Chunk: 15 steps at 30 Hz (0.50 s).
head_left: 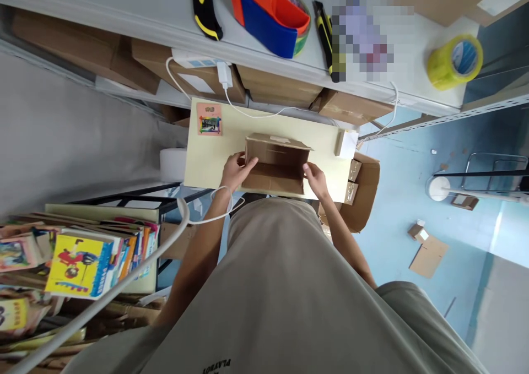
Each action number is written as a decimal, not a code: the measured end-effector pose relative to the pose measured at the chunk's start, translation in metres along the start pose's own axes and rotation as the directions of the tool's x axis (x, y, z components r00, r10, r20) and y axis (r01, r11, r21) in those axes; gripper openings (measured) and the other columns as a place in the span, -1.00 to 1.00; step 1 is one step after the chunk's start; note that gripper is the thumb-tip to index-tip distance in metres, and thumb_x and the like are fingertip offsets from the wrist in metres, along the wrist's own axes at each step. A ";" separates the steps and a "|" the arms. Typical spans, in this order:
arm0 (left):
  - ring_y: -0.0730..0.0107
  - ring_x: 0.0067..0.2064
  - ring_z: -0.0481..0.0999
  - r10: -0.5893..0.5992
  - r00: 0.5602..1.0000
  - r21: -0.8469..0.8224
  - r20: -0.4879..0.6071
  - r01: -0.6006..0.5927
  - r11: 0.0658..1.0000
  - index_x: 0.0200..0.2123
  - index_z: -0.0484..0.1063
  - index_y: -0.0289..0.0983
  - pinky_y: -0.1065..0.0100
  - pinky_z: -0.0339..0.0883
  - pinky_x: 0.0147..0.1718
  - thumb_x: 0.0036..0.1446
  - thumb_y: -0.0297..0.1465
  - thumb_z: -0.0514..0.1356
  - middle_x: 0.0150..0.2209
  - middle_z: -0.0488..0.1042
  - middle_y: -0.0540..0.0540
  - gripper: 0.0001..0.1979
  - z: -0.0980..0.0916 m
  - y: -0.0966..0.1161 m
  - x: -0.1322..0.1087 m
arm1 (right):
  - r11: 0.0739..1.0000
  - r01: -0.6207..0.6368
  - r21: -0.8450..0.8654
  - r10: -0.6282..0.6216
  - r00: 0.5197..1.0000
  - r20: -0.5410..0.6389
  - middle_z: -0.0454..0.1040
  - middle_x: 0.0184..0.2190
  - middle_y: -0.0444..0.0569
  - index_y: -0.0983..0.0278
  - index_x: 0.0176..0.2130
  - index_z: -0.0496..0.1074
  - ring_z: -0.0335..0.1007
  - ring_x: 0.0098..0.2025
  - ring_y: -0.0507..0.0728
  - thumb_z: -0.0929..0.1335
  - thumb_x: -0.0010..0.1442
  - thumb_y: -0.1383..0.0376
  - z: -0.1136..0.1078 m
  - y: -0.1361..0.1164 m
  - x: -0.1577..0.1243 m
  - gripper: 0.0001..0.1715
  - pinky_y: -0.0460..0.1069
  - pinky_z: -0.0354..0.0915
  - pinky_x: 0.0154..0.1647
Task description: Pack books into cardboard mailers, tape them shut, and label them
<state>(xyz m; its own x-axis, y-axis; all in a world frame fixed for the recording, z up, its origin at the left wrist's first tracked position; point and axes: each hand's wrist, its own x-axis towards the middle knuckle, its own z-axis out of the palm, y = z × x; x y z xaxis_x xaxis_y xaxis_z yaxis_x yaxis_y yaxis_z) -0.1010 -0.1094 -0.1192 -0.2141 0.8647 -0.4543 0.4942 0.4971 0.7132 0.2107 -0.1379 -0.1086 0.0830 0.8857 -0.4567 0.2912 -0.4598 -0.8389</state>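
Observation:
A small brown cardboard box [273, 183] rests near the front edge of the pale yellow table [326, 184], its open side facing me and nothing visible inside. My left hand [237, 170] grips its left wall, thumb over the edge and fingers outside. At the opposite side my right hand [316, 179] pinches the right wall between thumb and fingers. Toward the table's back left lies a pink card [209, 119] with a dark picture. A small white box [346, 143] stands at the right end.
The grey shelf [136, 10] above holds a tape dispenser [268, 19], utility knives [206, 7] and a yellow tape roll [454, 61]. Books [78, 264] are stacked at lower left. A white hose-like arm [124, 277] crosses there. An open carton [366, 195] stands right of the table.

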 end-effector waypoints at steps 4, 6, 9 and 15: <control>-0.09 0.08 0.67 -0.060 0.994 0.108 -0.087 0.069 0.992 0.00 0.59 -0.24 0.05 0.49 0.20 0.47 0.02 0.20 -0.03 0.69 -0.33 -0.55 0.001 -0.007 -0.001 | 0.971 -0.030 -0.236 0.007 0.995 -0.098 0.72 -0.20 0.07 0.14 -0.18 0.54 0.68 -0.03 0.32 0.31 0.41 -0.46 0.012 -0.009 0.007 -0.22 0.18 0.57 0.12; -0.07 0.10 0.67 -0.060 0.990 0.066 -0.126 0.069 0.995 -0.04 0.57 -0.21 0.08 0.49 0.19 0.51 0.02 0.15 -0.05 0.69 -0.30 -0.57 -0.007 -0.011 0.001 | 0.958 -0.025 -0.287 -0.007 0.994 -0.108 0.54 -0.43 -0.02 0.10 -0.37 0.35 0.55 -0.24 0.26 0.13 0.53 -0.43 0.012 -0.016 0.010 -0.18 0.13 0.52 -0.08; -0.07 0.17 0.66 -0.020 0.988 0.028 -0.156 0.024 0.999 -0.05 0.58 -0.19 0.12 0.47 0.21 0.52 0.05 0.12 -0.02 0.71 -0.28 -0.54 -0.023 -0.016 0.010 | 0.942 0.008 -0.337 -0.041 0.995 -0.089 0.33 -0.55 -0.07 0.06 -0.46 0.13 0.34 -0.39 0.21 0.05 0.56 -0.41 0.016 -0.022 0.016 -0.19 0.11 0.38 -0.23; -0.18 0.14 0.67 -0.035 0.997 0.095 -0.069 0.042 0.995 -0.13 0.61 -0.19 0.07 0.48 0.15 0.51 0.03 0.16 -0.09 0.73 -0.31 -0.56 -0.042 -0.020 0.030 | 0.923 -0.025 -0.383 -0.017 0.994 -0.106 0.28 -0.58 -0.08 0.05 -0.47 0.14 0.29 -0.42 0.21 0.11 0.56 -0.35 0.037 -0.023 0.024 -0.23 0.12 0.34 -0.24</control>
<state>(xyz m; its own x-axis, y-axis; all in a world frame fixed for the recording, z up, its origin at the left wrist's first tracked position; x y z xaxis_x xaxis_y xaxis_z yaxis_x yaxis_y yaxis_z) -0.1526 -0.0897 -0.1245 -0.2891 0.8497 -0.4409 0.5628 0.5235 0.6397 0.1706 -0.1081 -0.1116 0.1786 0.8950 -0.4086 0.6322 -0.4227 -0.6494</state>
